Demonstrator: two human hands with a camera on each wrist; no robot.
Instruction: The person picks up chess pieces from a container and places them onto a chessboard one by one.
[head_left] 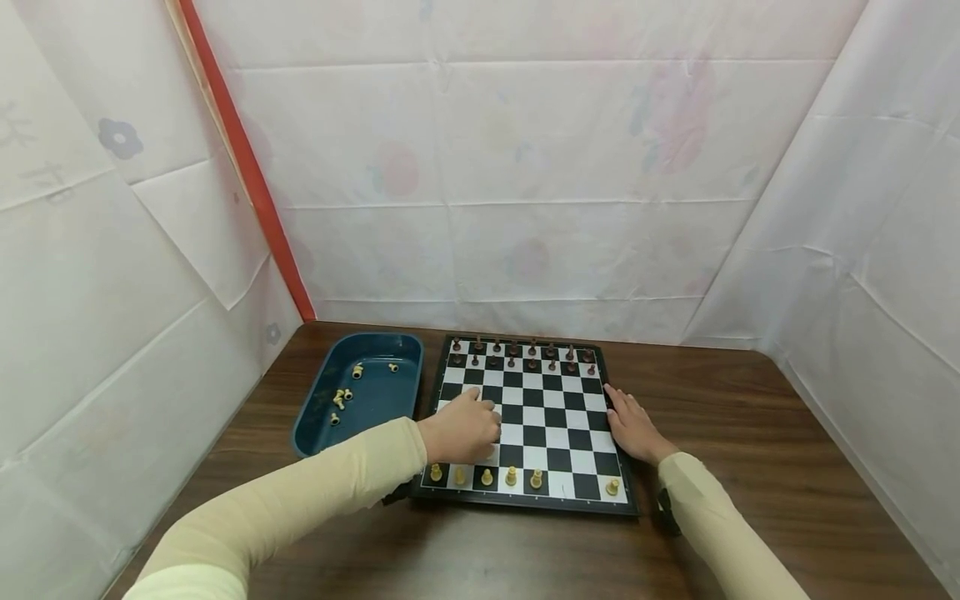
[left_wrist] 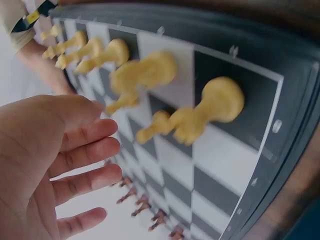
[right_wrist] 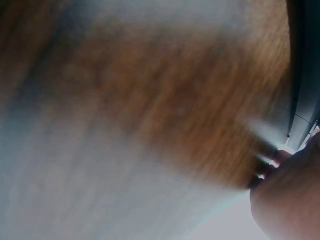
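Note:
A black-and-white chessboard (head_left: 553, 416) lies on the table, with several pale yellow chess pieces (head_left: 512, 476) standing along its near edge. My left hand (head_left: 465, 427) hovers over the board's left part, just beyond that row. In the left wrist view its fingers (left_wrist: 90, 182) reach out loosely with nothing visible between them. Close to the fingertips are a corner piece (left_wrist: 220, 102) and smaller pale pieces (left_wrist: 152, 128) further in. My right hand (head_left: 633, 425) rests along the board's right edge, fingers extended; the right wrist view shows only part of this hand (right_wrist: 290, 195), blurred.
Left of the board stands a dark blue tray (head_left: 390, 410) with several loose pale pieces (head_left: 340, 398) lying in it. Two rows of dark brown chess pieces (head_left: 532, 348) line the board's far side. White sheeting (head_left: 487, 250) walls the wooden table (head_left: 720, 400) at the back and sides.

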